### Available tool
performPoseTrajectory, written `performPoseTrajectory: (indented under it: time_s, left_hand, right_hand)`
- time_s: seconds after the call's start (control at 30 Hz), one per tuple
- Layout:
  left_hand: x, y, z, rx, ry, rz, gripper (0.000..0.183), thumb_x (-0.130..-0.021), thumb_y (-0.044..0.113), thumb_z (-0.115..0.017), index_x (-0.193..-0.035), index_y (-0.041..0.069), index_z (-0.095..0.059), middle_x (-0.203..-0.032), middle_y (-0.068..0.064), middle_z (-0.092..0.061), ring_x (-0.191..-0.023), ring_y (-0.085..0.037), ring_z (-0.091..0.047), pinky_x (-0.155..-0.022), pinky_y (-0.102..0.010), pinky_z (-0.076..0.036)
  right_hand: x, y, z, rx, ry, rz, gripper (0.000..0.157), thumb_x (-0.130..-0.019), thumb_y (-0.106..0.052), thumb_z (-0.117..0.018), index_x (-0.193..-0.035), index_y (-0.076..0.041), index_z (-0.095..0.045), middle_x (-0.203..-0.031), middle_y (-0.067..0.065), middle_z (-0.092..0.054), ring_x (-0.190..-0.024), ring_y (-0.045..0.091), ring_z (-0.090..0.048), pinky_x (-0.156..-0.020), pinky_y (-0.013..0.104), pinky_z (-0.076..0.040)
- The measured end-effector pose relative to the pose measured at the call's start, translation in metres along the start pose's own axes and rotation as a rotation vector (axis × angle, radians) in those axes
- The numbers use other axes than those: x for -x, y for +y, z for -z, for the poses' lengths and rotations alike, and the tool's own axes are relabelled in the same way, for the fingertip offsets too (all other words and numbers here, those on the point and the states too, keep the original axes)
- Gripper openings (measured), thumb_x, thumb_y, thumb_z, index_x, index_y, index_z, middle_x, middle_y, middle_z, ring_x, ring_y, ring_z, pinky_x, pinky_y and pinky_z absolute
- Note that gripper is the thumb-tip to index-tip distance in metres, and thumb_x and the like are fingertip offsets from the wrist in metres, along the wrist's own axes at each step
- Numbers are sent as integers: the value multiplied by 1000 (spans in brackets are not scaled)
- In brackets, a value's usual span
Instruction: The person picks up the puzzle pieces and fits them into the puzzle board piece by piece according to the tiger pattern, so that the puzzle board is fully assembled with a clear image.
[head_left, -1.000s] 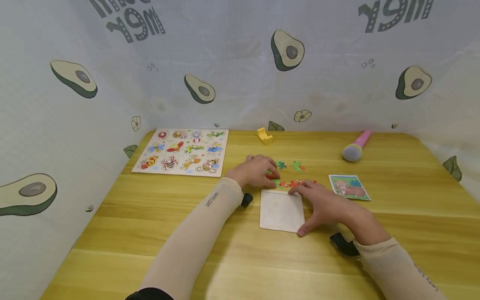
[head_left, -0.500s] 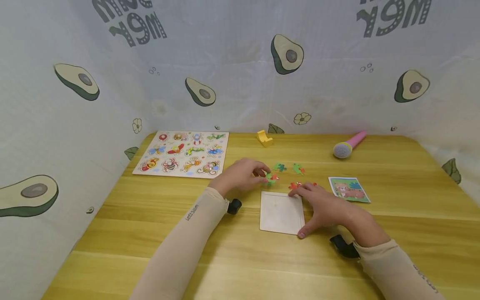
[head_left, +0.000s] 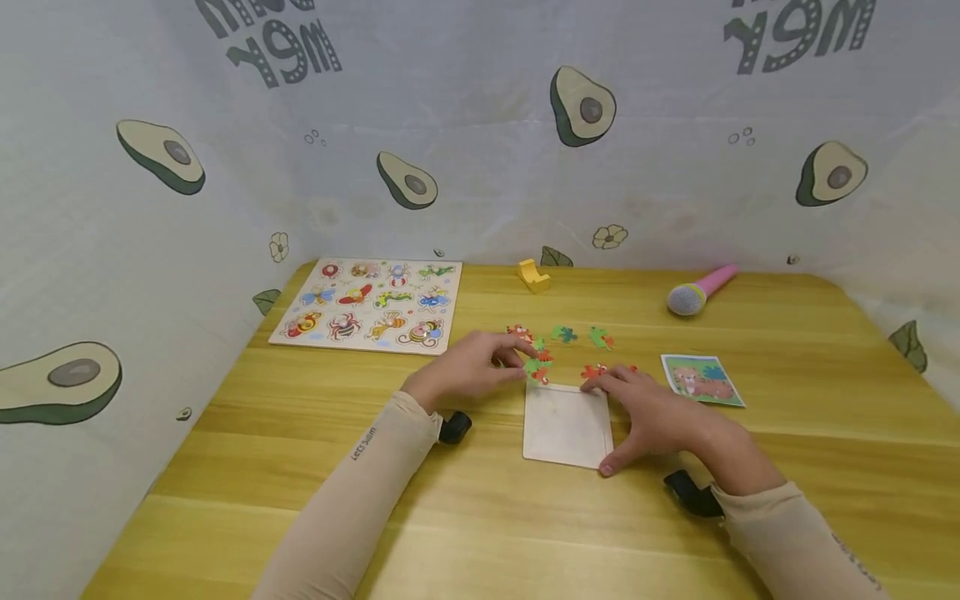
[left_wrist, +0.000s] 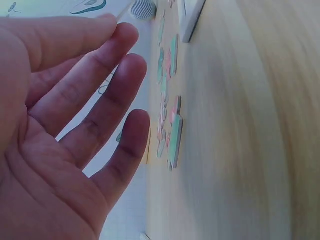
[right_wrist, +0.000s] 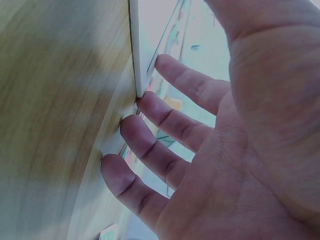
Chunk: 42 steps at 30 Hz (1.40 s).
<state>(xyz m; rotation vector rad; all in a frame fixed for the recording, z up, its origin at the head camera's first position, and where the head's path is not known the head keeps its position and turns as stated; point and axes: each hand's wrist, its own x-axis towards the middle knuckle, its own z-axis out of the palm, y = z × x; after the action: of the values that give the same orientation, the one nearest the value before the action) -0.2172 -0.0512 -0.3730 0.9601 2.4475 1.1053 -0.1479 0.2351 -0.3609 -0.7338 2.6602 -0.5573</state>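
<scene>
A pale square puzzle tray (head_left: pixel 567 427), bare inside, lies flat on the wooden table. My right hand (head_left: pixel 663 412) holds it along its right side, thumb at the near corner and index finger by the far edge. In the right wrist view the tray's edge (right_wrist: pixel 135 55) meets the fingertips. Just beyond the tray lie several red and green jigsaw pieces (head_left: pixel 538 372). My left hand (head_left: pixel 474 364) hovers to their left, fingers loosely bent; in the left wrist view thumb and index fingertips come close with nothing seen between them, and the pieces (left_wrist: pixel 175 142) lie apart on the table.
A picture card (head_left: pixel 701 380) of an animal lies right of the tray. At the back are a pink toy microphone (head_left: pixel 693 296), a small yellow block (head_left: pixel 533 277) and, far left, an insect peg puzzle board (head_left: pixel 367 306). An avocado-print cloth (head_left: pixel 495 183) hangs behind the table.
My left hand has drawn back leftward and toward me from over the jigsaw pieces, uncovering red and green ones, some shifted near the tray's far left corner. The right hand stays on the tray.
</scene>
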Motion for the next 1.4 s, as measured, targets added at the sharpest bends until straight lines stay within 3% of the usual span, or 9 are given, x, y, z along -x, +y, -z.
performPoseTrajectory:
  time_s: [0.23, 0.43, 0.67, 0.8, 1.03, 1.4]
  left_hand:
    - [0, 2, -3, -8, -48, -69, 30, -101, 15, -63, -130, 18, -70, -103, 7, -69, -87, -10, -61, -76, -26, -50]
    - [0, 5, -9, -53, -116, -54, 30, -101, 17, -61, -129, 20, -71, -95, 6, -64, -73, -10, -53, -66, -25, -45]
    - [-3, 6, -15, -54, -125, -91, 20, -97, 11, -64, -115, 15, -72, -89, 7, -68, -78, -8, -59, -72, -22, -48]
    - [-3, 7, -15, -62, -132, -92, 16, -98, 13, -63, -110, 14, -74, -88, 8, -66, -76, -8, -57, -70, -22, -48]
    - [-4, 8, -18, -106, -126, -57, 17, -100, 14, -63, -112, 15, -75, -91, 9, -67, -75, -8, -54, -68, -22, -46]
    - [-5, 9, -20, -151, -122, -54, 19, -101, 15, -63, -115, 15, -75, -97, 9, -67, -76, -8, -56, -69, -21, -47]
  right_hand:
    - [0, 1, 1, 9, 10, 9, 98, -61, -62, -90, -136, -10, -53, -130, 15, -46, -119, 40, -44, -96, 62, -43]
    - [1, -1, 1, -5, 12, 11, 98, -62, -61, -90, -136, -9, -53, -131, 18, -45, -120, 42, -42, -96, 63, -42]
    - [-1, -1, 1, -5, 11, 20, 98, -62, -61, -90, -137, -9, -53, -134, 19, -44, -122, 43, -42, -97, 63, -42]
    - [-1, 0, 0, -5, 10, 23, 99, -62, -60, -91, -137, -9, -53, -133, 18, -45, -122, 42, -42, -96, 63, -42]
    - [0, -2, -1, -13, 10, 17, 98, -62, -60, -90, -138, -9, -53, -131, 16, -45, -119, 40, -43, -96, 63, -42]
    - [3, -1, -3, -17, 6, 2, 97, -63, -59, -90, -139, -10, -52, -134, 17, -44, -121, 42, -42, -97, 65, -41]
